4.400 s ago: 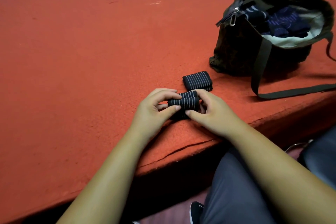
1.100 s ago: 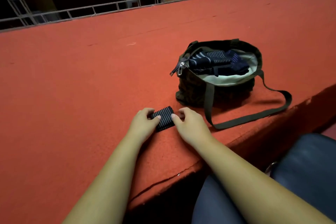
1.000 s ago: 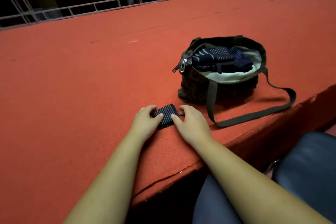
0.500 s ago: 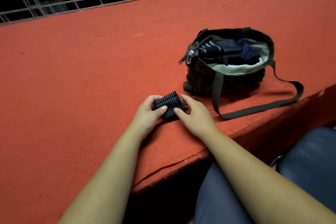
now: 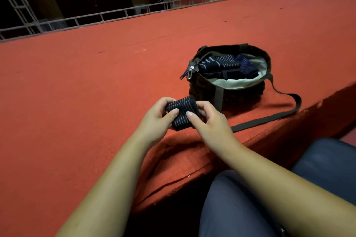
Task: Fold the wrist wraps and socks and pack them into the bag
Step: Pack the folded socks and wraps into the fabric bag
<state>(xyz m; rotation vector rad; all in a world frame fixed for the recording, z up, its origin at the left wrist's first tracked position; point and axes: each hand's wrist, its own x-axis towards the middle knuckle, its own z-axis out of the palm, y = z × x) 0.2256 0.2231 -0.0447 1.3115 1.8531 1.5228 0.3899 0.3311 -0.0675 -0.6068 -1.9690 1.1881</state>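
Observation:
A folded black wrist wrap with thin white stripes [image 5: 183, 112] is lifted just above the red carpet. My left hand [image 5: 157, 119] grips its left end, thumb on top. My right hand [image 5: 209, 121] grips its right end the same way. Behind it and to the right stands the dark green bag [image 5: 237, 94], unzipped and open at the top. Inside the bag lie dark folded items [image 5: 225, 65], some striped, against a pale lining.
The bag's long strap [image 5: 269, 119] loops over the carpet to the right, near the platform's front edge [image 5: 192, 173]. A metal railing [image 5: 115, 13] runs along the far side. My grey-trousered legs [image 5: 250, 198] sit below the edge.
Both hands have raised the folded wrist wrap off the carpet and slightly toward the bag. A second wrap seen on the carpet earlier is no longer there.

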